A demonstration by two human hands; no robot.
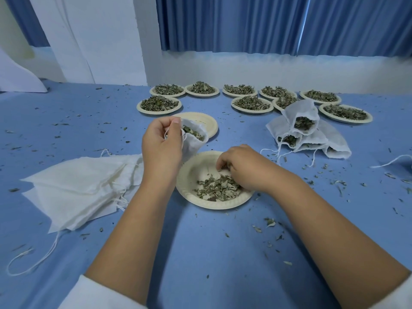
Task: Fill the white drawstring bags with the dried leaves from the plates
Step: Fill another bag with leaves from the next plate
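Head view: the left grip (161,141) pinches the rim of a white bag (196,142) and holds its mouth open just above the far edge of the near plate (214,206). Leaves show inside the bag. The right grip (240,169) is curled, fingers down, on the dried leaves (216,188) in that plate; whether it has caught any is hidden. On the blue tabletop (223,253), a pile of empty bags (78,186) lies to the left and filled bags (305,128) to the right. An empty plate (208,123) sits behind the held bag, and full plates (158,104) line the far side.
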